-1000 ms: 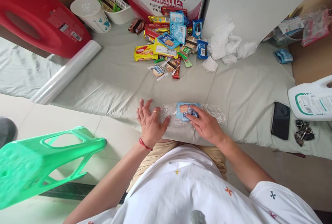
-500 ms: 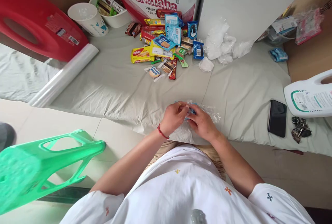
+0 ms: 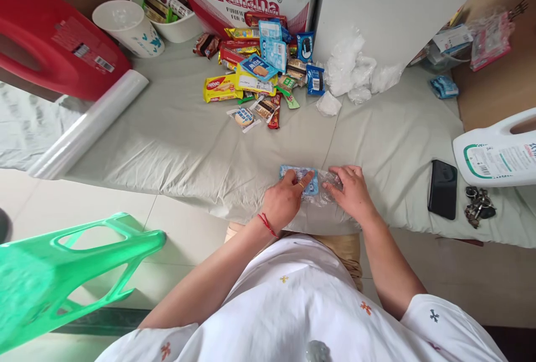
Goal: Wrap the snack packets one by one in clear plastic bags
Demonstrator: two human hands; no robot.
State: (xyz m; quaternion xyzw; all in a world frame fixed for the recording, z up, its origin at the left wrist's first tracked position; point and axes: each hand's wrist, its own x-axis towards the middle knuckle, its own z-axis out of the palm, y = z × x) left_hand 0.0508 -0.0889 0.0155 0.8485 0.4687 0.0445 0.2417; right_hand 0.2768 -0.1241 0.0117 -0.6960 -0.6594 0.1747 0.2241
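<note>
A blue snack packet (image 3: 310, 184) lies flat on clear plastic film (image 3: 321, 197) near the front edge of the cloth-covered surface. My left hand (image 3: 283, 200), wearing a ring and a red cord bracelet, rests on the packet with thumb and index finger stretched out and apart, pressing it down. To its right, my right hand (image 3: 352, 191) has its thumb spread from its fingers, which lie on the crumpled end of the film. Part of the packet's left side is hidden under my left hand.
A heap of wrapped snacks (image 3: 255, 71) lies behind, beside crumpled plastic (image 3: 345, 66). A film roll (image 3: 92, 122), red jug (image 3: 71, 38) and paper cup (image 3: 129, 27) stand left. Right are a phone (image 3: 443, 189), keys (image 3: 479, 206) and white bottle (image 3: 498, 152). A green stool (image 3: 37, 272) is left below.
My hands were close together with fingers pinched at the blue packet. Now they are apart: the left presses the packet flat, the right has shifted right onto the film.
</note>
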